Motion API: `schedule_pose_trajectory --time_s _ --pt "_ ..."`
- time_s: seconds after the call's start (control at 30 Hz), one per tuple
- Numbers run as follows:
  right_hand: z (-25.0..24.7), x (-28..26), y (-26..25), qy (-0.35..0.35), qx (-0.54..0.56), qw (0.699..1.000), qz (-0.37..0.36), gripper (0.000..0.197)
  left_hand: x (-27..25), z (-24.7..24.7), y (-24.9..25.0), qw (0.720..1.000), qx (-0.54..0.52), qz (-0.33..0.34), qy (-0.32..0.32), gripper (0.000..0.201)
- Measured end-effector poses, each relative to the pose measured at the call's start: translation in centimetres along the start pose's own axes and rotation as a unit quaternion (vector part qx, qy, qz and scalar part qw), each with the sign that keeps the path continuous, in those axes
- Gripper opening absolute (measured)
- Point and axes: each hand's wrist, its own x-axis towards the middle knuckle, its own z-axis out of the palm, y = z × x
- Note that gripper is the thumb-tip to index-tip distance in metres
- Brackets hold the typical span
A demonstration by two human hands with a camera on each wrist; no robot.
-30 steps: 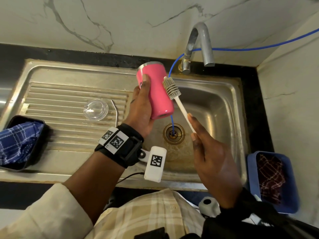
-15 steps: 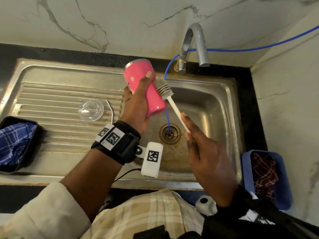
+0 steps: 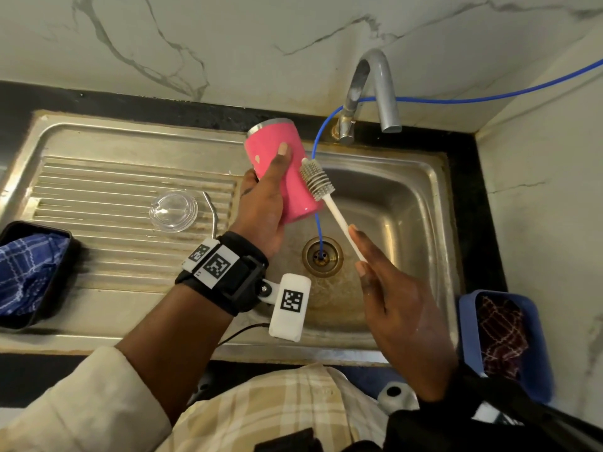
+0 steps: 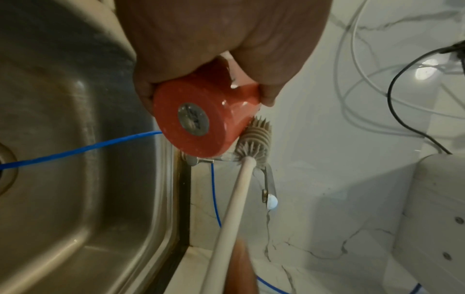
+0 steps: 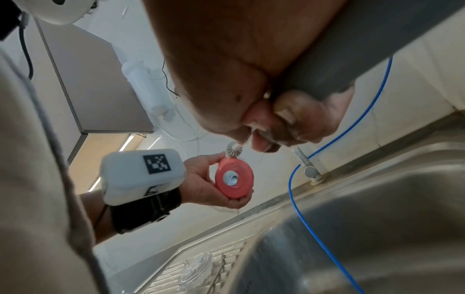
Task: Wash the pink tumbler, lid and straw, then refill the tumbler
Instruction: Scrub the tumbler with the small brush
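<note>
left hand (image 3: 264,203) wraps round the pink tumbler (image 3: 280,164), above the sink (image 3: 434,230) | right hand (image 3: 401,308) pinches the brush (image 3: 318,182), touching its side | looks hard, wet, slippery: hold round the middle | one tumbler, one lid (image 3: 173,210), one straw (image 3: 213,210), left of the sink

Lid (image 3: 173,210) (straw (image 3: 212,212) beside) on drainboard (image 3: 98,256)

No readable words or numbers — only square black-and-white coded markers on the wrist unit (image 3: 289,306), perhaps tracking tags.
</note>
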Motion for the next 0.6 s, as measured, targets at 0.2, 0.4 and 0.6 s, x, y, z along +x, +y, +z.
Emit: schedule_pose_trajectory --time_s 0.2,0.4,0.6 --pt "-0.1 -0.4 0.1 -0.014 -0.021 1.0 0.01 0.053 0.5 -0.5 0.3 1.0 0.013 0.007 -0.004 0.063" --pt "0.1 1.0 0.3 -0.008 -0.01 1.0 0.007 0.054 0.3 -0.2 0.0 1.0 0.012 0.011 -0.027 0.057" --pt "-0.1 -0.4 0.6 -0.026 -0.005 1.0 -0.001 0.052 0.3 -0.7 0.7 1.0 0.003 0.009 -0.004 0.059"
